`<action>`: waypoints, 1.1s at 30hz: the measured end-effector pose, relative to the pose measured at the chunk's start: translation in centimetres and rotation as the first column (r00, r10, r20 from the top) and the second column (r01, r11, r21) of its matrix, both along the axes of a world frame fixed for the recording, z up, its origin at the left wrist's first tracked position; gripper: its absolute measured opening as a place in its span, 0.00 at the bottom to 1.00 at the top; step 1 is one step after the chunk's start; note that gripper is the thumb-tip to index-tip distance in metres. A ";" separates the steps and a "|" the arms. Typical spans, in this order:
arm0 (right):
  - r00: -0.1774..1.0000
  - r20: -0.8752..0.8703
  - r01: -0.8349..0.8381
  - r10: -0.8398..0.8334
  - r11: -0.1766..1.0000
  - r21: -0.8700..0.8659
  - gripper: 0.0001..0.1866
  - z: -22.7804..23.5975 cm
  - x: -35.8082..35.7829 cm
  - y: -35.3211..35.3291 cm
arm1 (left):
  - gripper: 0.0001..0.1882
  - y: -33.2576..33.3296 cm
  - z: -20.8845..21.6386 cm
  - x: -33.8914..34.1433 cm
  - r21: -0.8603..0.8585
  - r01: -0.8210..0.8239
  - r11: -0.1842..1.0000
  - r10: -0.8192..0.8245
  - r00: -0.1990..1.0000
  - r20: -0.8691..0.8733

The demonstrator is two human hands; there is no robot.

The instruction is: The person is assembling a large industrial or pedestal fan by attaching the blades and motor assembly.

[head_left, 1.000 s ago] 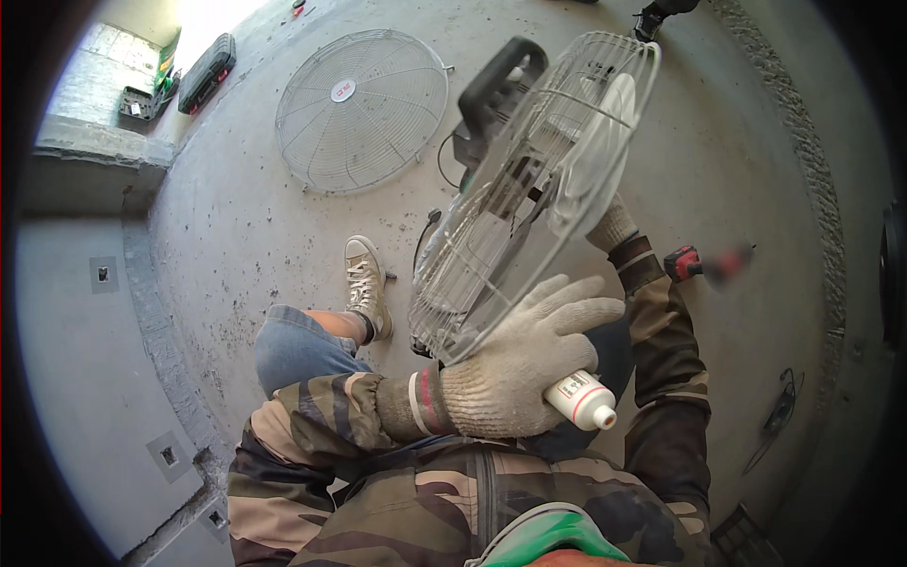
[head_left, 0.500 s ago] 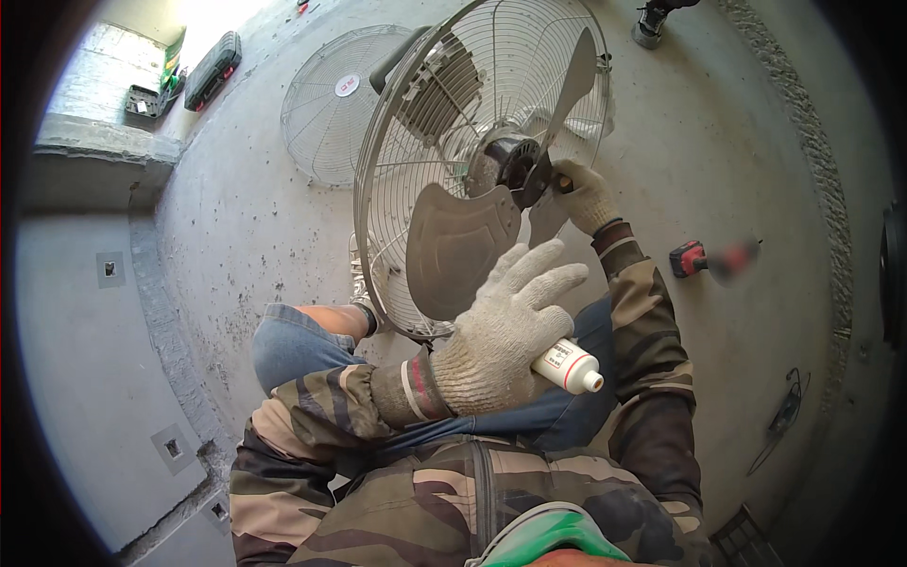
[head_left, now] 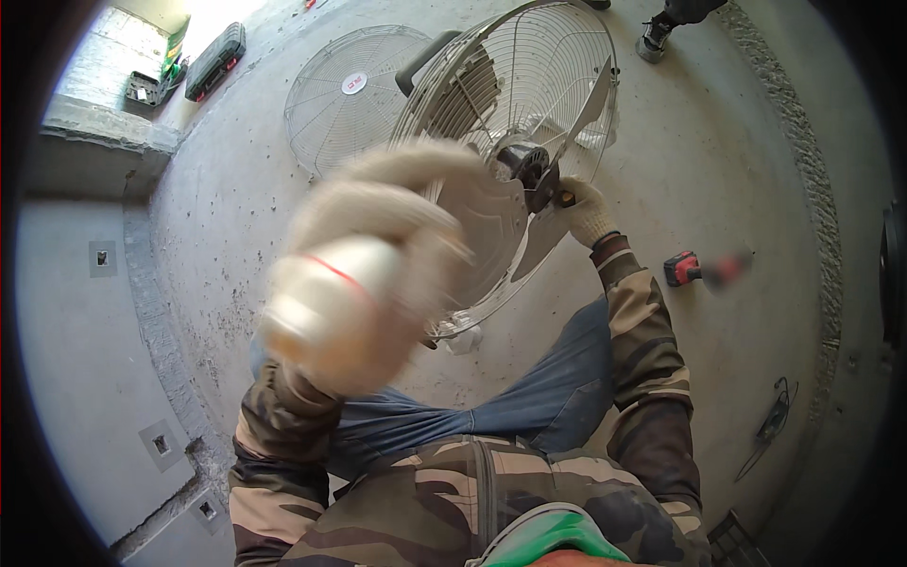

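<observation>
Raised left of the fan, my left hand [head_left: 378, 203], in a pale knit work glove, is smeared by motion. It is closed on a white squeeze tube [head_left: 321, 302] with a red band, nozzle end toward me. My gloved right hand [head_left: 590, 213] is closed beside the fan hub, round a small dark piece with a yellow tip [head_left: 567, 198]. A large floor fan [head_left: 619, 71] tilts before me with its front uncovered. Its grey blades [head_left: 590, 104] fan out from a black hub [head_left: 540, 180]; my left hand partly hides one blade.
Behind the fan a round wire guard [head_left: 316, 104] lies on the concrete floor. To the right are a red and black cordless drill [head_left: 682, 268] and a dark cord [head_left: 775, 416]. A tool case [head_left: 215, 62] stands far left; another person's shoe [head_left: 652, 42] shows far right.
My left hand has swung up and to the left with the tube, closer to the camera. The fan has tilted slightly and shifted a little right. My right hand stays by the hub.
</observation>
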State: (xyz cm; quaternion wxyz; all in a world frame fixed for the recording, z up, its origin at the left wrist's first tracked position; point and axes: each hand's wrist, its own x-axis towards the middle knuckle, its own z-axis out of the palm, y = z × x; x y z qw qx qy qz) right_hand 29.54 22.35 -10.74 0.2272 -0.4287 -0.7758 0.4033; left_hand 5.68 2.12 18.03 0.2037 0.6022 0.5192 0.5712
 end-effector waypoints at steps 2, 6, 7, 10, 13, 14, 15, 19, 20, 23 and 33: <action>0.999 0.037 0.014 -0.014 1.000 -0.003 0.16 -0.2 -0.1 -0.1 | 0.06 0.7 0.2 -2.4 -0.077 -0.244 0.967 0.242 0.970 -0.037; 0.997 0.064 0.034 -0.035 0.999 0.029 0.14 0.1 -0.8 -0.2 | 0.05 1.7 -1.1 -2.8 -0.231 -0.010 0.973 0.081 0.950 0.302; 0.996 0.086 0.021 -0.025 0.999 0.049 0.13 0.1 -1.1 -0.2 | 0.05 1.8 -1.2 -2.6 -0.216 0.048 0.975 0.039 0.924 0.381; 0.995 0.094 0.035 -0.041 0.997 0.065 0.11 -0.4 -1.8 -0.6 | 0.09 1.1 -0.2 -2.1 -0.259 0.106 0.960 -0.049 0.974 0.220; 0.998 -0.028 0.055 -0.056 0.998 -0.031 0.09 -1.5 -2.2 -1.2 | 0.05 0.5 -0.1 0.1 -0.257 0.274 0.927 -0.212 0.946 0.245; 0.997 -0.050 0.053 -0.057 0.996 -0.069 0.09 -2.0 -2.3 -1.4 | 0.03 0.3 -0.1 0.7 -0.268 0.330 0.905 -0.255 0.926 0.276; 0.995 -0.076 0.055 -0.065 0.991 -0.122 0.09 -2.4 -2.4 -1.5 | 0.04 0.1 0.1 0.9 -0.301 0.323 0.897 -0.241 0.929 0.280; 0.997 -0.040 0.068 -0.071 0.995 -0.074 0.06 -3.9 -2.9 -1.2 | 0.05 0.5 -0.5 2.0 -0.232 0.415 0.880 -0.371 0.904 0.211; 0.992 -0.119 0.031 -0.045 0.993 -0.114 0.06 -4.1 -2.9 -1.2 | 0.06 0.5 -0.6 2.2 -0.234 0.436 0.869 -0.398 0.897 0.195; 0.995 -0.099 0.020 -0.020 1.000 0.005 0.10 -4.2 -3.0 -1.4 | 0.07 0.2 -0.6 2.2 -0.256 0.398 0.881 -0.341 0.909 0.239; 0.955 -0.027 0.296 -0.295 0.949 0.107 0.22 2.2 1.7 -4.2 | 0.09 -0.6 -1.2 1.0 -0.190 0.325 0.926 -0.257 0.915 0.312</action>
